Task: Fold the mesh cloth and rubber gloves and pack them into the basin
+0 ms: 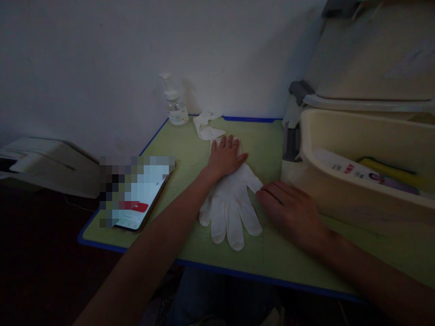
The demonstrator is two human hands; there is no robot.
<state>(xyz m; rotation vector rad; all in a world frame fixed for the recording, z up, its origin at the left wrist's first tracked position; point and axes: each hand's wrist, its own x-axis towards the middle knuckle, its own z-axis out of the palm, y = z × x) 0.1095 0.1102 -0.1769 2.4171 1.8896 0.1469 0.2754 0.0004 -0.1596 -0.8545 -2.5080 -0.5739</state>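
A white glove (231, 203) lies flat on the green tabletop (268, 149), its fingers pointing toward me. My left hand (226, 156) rests on the cuff end with the fingers stretched out, pressing it flat. At the right side, my right hand (292, 210) pinches the tip of the glove's thumb between closed fingers. Just beyond my left hand lies a second crumpled white glove or similar thin white piece (209, 129); its exact kind is hard to make out.
A clear pump bottle (177, 108) stands at the table's back left corner. On the left lies a phone (136, 208) with its screen lit, partly pixelated. An open cream storage bin (307, 136) on the right holds a white packet (343, 165) and something yellow (387, 170). A wall rises behind.
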